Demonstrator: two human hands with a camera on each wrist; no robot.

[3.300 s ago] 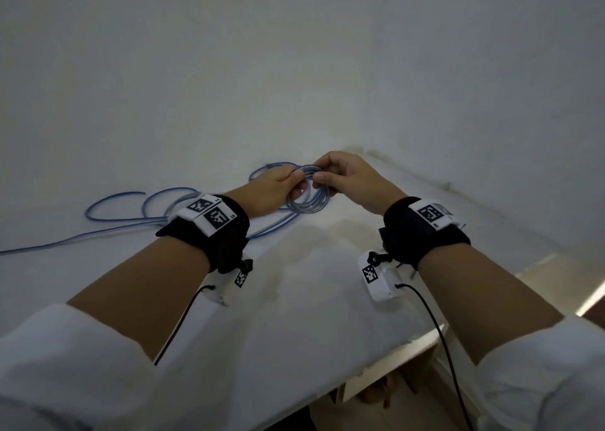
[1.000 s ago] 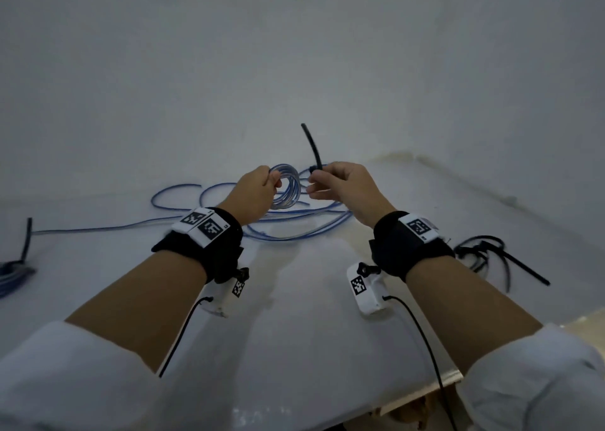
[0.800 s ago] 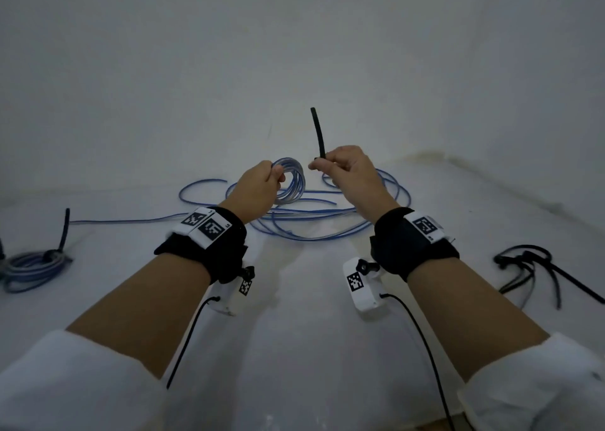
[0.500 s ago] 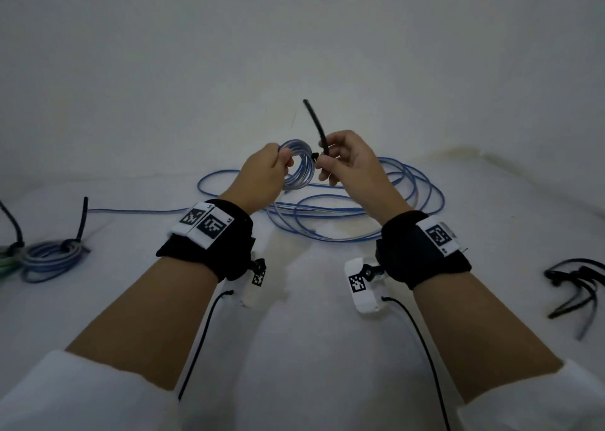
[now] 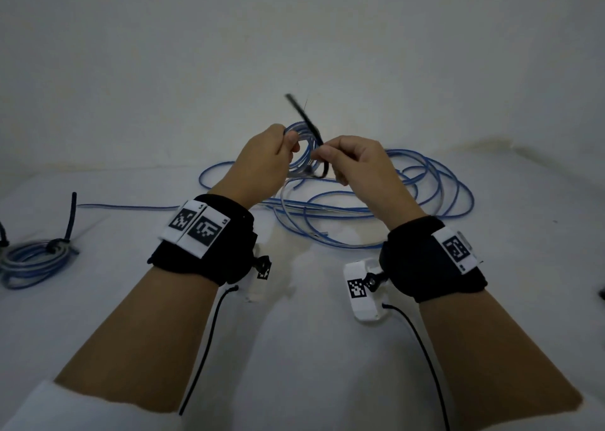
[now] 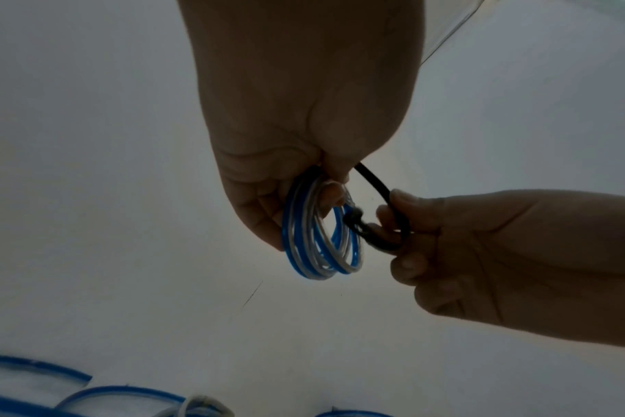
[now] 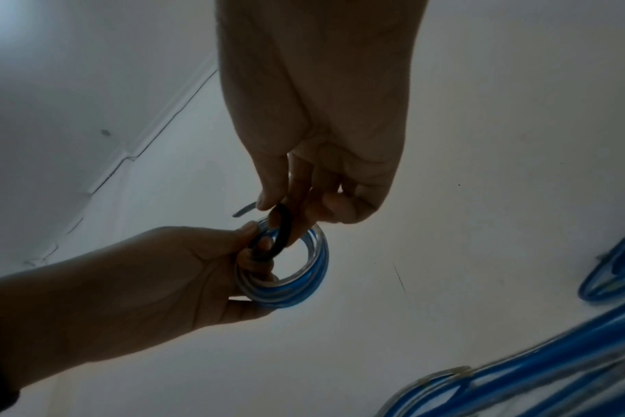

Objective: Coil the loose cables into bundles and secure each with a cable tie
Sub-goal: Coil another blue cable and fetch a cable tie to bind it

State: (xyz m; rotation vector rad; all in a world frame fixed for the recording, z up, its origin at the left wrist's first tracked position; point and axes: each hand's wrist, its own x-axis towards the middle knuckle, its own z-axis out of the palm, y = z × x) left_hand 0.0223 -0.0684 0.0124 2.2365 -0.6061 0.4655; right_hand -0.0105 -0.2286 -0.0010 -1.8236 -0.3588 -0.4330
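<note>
My left hand [image 5: 265,162] grips a small coil of blue and clear cable [image 5: 302,155], held upright above the white table. The coil [image 6: 318,242] hangs from its fingers in the left wrist view. My right hand [image 5: 360,162] pinches a black cable tie [image 5: 306,119] that loops round the coil's right side, its free tail pointing up and left. The tie's loop [image 6: 386,228] sits against the coil [image 7: 289,270], and in the right wrist view the tie [image 7: 282,225] runs between the right fingers.
A long loose blue cable [image 5: 409,201] lies in wide loops on the table [image 5: 294,348] behind and right of my hands. A tied blue bundle [image 5: 36,260] with a black tie lies at the left edge. A wall stands behind.
The view has swung left, so the spare black ties at the right left the frame. My right hand brought the tie round the coil, and its tail now tilts left.
</note>
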